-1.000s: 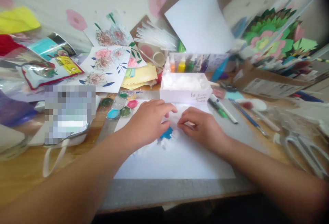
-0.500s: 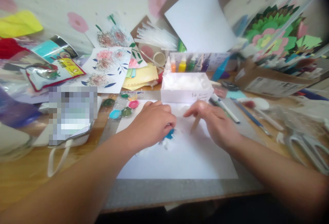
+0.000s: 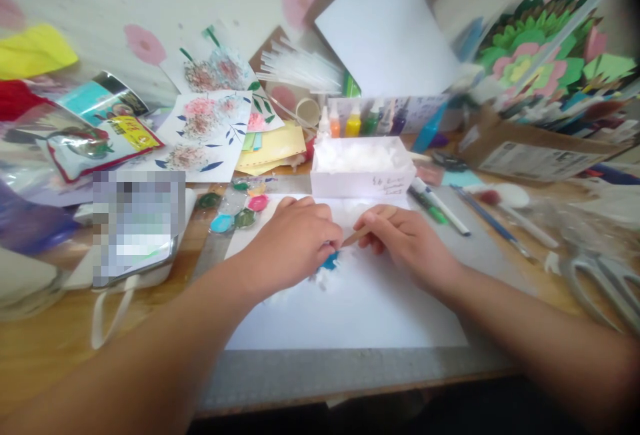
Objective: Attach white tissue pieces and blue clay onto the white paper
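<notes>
Hands (image 3: pixel 410 238), flat wooden stick (image 3: pixel 356 236), ragged blue patch (image 3: pixel 331 262)

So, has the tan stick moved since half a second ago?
Yes: judged against the white box, the tan stick in the right hand has swung leftward in the picture, its tip now close to the blue patch.

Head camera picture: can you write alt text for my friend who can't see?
A person's right hand holds a thin brown stick slanting toward a blue patch over white paper; the left hand is right by the patch. Behind them stand a white box and a row of small coloured bottles.
</notes>
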A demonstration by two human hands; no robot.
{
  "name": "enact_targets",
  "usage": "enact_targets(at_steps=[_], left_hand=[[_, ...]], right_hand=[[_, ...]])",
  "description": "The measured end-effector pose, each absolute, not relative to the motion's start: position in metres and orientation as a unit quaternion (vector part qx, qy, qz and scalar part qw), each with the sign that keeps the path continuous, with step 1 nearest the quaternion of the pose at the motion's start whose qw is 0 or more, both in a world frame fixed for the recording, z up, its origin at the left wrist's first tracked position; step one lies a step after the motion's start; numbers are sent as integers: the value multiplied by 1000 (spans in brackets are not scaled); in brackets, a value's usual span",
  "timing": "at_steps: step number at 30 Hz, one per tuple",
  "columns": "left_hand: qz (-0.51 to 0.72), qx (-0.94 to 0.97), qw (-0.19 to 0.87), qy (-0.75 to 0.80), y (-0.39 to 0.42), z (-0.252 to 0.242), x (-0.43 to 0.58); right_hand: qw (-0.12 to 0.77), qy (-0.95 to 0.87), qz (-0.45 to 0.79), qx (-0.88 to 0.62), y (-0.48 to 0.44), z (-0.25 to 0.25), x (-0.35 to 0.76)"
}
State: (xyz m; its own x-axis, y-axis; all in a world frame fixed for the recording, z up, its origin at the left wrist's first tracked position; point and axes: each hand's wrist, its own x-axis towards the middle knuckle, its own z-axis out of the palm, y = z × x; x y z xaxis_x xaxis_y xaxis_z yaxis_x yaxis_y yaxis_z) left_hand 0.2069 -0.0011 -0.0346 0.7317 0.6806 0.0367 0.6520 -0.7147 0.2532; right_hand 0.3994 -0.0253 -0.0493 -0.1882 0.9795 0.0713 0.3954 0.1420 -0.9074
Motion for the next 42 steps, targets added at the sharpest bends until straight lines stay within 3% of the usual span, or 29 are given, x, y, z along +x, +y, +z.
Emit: enact_targets(at_steps=[15,21,24,28,32,42], left_hand=[[60,890,97,442,3,-32,202],[47,889,111,442,-1,-33,204],[57,895,117,427,-1,-36,205],[88,900,156,398,0,-37,206],[106,891,210,389,0,-34,206],[45,880,132,454,1,-33,202]], right_hand=[[340,-701,391,-491,-27,-53,398],[415,-635,395,-519,-27,-52,404],[396,-655,382,-518,-24,-51,404],[361,-685,375,-509,-23,-50,404],[389,-661,391,-509,-25,-47,405],[348,-690,401,-493,-27,-49,401]])
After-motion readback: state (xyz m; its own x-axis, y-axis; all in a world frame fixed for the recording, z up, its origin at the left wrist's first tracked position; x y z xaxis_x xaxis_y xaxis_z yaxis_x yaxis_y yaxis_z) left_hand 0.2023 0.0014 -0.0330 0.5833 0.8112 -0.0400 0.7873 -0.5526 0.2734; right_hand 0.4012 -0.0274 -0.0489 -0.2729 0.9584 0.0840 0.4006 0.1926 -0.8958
